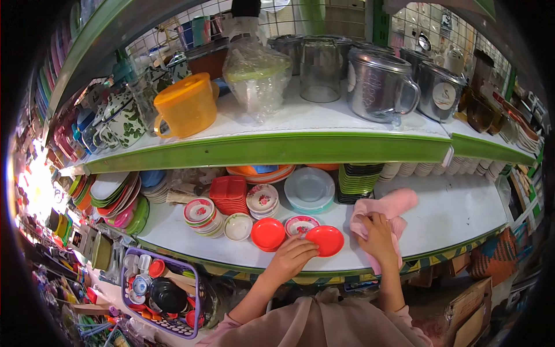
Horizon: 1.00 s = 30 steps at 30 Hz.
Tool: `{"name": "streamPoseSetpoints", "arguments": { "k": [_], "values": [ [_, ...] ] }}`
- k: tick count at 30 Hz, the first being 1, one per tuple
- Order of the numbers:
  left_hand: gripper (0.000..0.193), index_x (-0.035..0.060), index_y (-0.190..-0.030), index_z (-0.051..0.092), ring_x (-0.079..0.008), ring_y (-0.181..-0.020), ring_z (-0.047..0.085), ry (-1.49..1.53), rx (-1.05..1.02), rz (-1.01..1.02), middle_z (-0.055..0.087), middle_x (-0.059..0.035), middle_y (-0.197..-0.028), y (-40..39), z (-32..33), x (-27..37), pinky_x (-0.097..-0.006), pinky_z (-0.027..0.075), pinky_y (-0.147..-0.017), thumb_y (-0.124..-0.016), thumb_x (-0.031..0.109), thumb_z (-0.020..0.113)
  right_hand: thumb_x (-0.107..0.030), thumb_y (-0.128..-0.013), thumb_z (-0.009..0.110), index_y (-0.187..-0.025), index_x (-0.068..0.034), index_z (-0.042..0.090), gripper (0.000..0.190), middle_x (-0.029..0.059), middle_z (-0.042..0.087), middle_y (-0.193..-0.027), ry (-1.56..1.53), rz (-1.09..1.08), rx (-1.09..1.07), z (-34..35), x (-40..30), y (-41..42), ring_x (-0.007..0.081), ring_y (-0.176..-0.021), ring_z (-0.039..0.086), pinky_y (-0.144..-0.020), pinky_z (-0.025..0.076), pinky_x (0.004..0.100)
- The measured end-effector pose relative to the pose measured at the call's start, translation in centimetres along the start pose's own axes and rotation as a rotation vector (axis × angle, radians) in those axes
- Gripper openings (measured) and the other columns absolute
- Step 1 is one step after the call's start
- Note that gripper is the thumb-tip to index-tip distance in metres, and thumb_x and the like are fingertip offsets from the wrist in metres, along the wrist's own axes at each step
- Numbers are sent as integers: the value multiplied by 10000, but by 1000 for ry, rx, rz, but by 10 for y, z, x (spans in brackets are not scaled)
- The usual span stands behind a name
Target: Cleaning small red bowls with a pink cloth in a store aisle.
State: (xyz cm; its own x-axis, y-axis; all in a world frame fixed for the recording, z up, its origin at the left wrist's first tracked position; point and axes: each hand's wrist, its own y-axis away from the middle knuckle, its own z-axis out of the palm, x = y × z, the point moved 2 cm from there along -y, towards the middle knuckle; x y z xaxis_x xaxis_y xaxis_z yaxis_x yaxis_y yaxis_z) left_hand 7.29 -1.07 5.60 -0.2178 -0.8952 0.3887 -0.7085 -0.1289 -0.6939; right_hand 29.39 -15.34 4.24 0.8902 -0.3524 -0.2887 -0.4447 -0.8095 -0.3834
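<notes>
My left hand (295, 256) holds a small red plate (327, 241) by its left edge, over the front of the white shelf (451, 208). Just left of it, a short stack of red plates (268, 233) and a floral-rimmed plate (302, 225) lie on the shelf. A pink cloth (390, 206) is bunched on the shelf to the right, gripped by my right hand (376, 234). Stacks of floral dishes (262, 198), red square dishes (228, 193) and pale blue plates (309, 189) stand behind, with a white bowl (238, 227) at the left.
A green-edged upper shelf (269, 149) overhangs the back, bearing an orange lidded mug (186, 106), glass jars and metal mugs (381, 84). Green and black trays (357, 182) are stacked beneath it. A purple basket (195, 295) of kitchenware stands low at left; a cardboard box (470, 308) is low at right.
</notes>
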Motion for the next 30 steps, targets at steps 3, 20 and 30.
{"name": "streamPoseSetpoints", "arguments": {
  "k": [3,20,30],
  "values": [
    [234,52,-941,667,-215,-968,618,-172,28,-21,662,-49,-999,15,-22,-7,-442,437,-967,-713,0,657,-271,-736,721,-1231,-98,562,548,206,471,-1281,-76,17,-8,-15,-13,9,384,-1171,449,-980,361,485],
    [270,49,-997,659,-228,-1052,588,-427,41,-301,645,-62,-1064,70,-52,-33,-459,417,-1007,-729,15,654,-51,-804,568,-1235,-29,545,431,195,401,-1406,-363,-510,-156,73,-165,-22,384,-1333,337,-1048,324,535],
    [323,106,-1096,647,-282,-1163,533,-410,117,-364,589,-91,-1178,86,-66,-26,-513,349,-1046,-777,118,689,-150,-882,534,-1287,-50,507,419,185,354,-1453,-347,-404,-153,76,-188,-17,394,-1376,265,-1090,163,590]
  ]
}}
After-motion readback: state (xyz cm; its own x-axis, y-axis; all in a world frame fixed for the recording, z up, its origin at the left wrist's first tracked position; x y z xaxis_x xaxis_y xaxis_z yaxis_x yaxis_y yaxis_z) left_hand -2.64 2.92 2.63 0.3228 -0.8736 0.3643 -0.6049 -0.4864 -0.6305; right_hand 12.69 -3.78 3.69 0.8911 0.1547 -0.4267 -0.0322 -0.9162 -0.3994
